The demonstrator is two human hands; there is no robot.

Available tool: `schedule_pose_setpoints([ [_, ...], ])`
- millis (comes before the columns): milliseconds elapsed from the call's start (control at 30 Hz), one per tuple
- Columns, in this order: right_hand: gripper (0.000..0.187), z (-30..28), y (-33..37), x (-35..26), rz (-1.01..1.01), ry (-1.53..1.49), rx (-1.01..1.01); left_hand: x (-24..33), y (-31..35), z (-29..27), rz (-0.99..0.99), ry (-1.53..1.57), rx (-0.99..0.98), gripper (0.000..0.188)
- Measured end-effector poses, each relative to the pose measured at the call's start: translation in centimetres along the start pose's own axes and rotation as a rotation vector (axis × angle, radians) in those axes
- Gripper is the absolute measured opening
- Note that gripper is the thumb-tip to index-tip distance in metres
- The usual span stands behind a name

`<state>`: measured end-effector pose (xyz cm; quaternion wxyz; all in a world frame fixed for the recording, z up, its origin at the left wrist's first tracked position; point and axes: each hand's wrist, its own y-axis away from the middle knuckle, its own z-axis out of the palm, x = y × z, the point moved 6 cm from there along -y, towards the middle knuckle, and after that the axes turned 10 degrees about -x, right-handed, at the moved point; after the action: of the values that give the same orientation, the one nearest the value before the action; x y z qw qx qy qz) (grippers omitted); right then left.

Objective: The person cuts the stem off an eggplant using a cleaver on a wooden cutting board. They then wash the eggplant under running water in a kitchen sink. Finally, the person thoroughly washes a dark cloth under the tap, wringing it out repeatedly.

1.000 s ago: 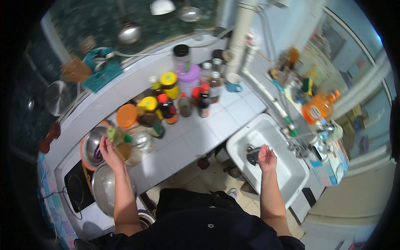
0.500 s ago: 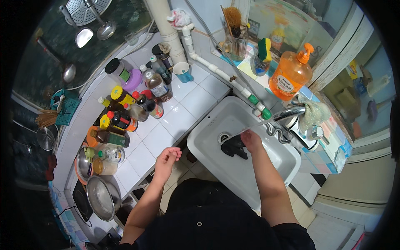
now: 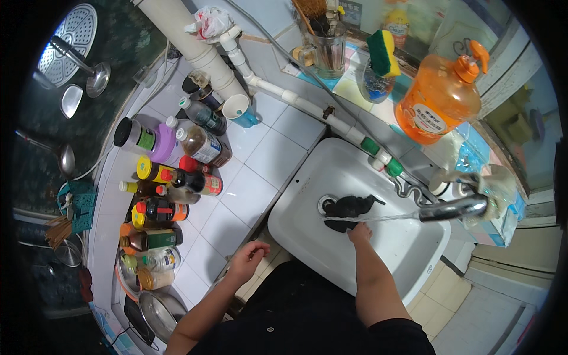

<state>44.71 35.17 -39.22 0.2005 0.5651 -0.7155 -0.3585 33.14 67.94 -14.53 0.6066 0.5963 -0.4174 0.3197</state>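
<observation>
A limp, wet black cloth (image 3: pixel 350 206) lies in the white sink (image 3: pixel 296 228), beside and partly over the drain. My right hand (image 3: pixel 360 232) reaches into the basin and holds the cloth's near edge, its fingertips partly hidden. From the metal faucet (image 3: pixel 452 209), a stream of water runs across the cloth. My left hand (image 3: pixel 248 261) hangs in the air between the counter and the sink, fingers curled in with nothing in them.
Sauce bottles and jars (image 3: pixel 198 182) crowd the tiled counter at left, with a blue cup (image 3: pixel 241 112) behind them. An orange soap pump bottle (image 3: pixel 435 103) and a sponge (image 3: pixel 383 53) stand on the ledge. A metal bowl (image 3: pixel 158 313) sits near left.
My right hand has moved nearer to me along the cloth, which now lies more spread out. My view has shifted, and my left hand stays curled.
</observation>
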Motion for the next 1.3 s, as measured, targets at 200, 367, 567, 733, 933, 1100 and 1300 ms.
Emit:
schedule_pose_setpoints([
  [200, 0.034, -0.9, 2.0, -3.9, -0.196, -0.342, 0.193, 3.3, -5.1, 1.8, -0.063, -0.261, -0.267, 0.019],
  [367, 0.022, -12.1, 11.6, -7.1, -0.499, -0.465, 0.327, 7.5, -10.2, 6.0, 0.159, -0.494, -0.428, 0.029],
  [567, 0.014, -19.4, 19.7, -7.7, -0.642, -1.041, 0.028, 10.4, -13.6, 12.5, 0.537, -0.656, -0.544, 0.052],
  [733, 0.016, -23.4, 24.9, -6.5, -0.573, -1.159, -0.002, 12.0, -15.2, 12.3, 0.458, -0.915, -0.560, 0.036],
  [933, 0.028, -23.2, 25.1, -1.0, -0.375, -0.735, 0.171, 15.0, -15.9, 11.5, 0.580, -0.914, -0.648, 0.027],
  [1100, 0.025, -22.7, 24.8, 0.8, -0.343, -0.605, 0.148, 17.1, -16.3, 10.5, 0.356, -0.425, -0.815, 0.026],
  [1300, 0.012, -21.3, 25.5, 0.1, -0.585, -1.106, 0.304, 19.4, -14.4, 12.4, 0.220, 0.118, -0.868, 0.028],
])
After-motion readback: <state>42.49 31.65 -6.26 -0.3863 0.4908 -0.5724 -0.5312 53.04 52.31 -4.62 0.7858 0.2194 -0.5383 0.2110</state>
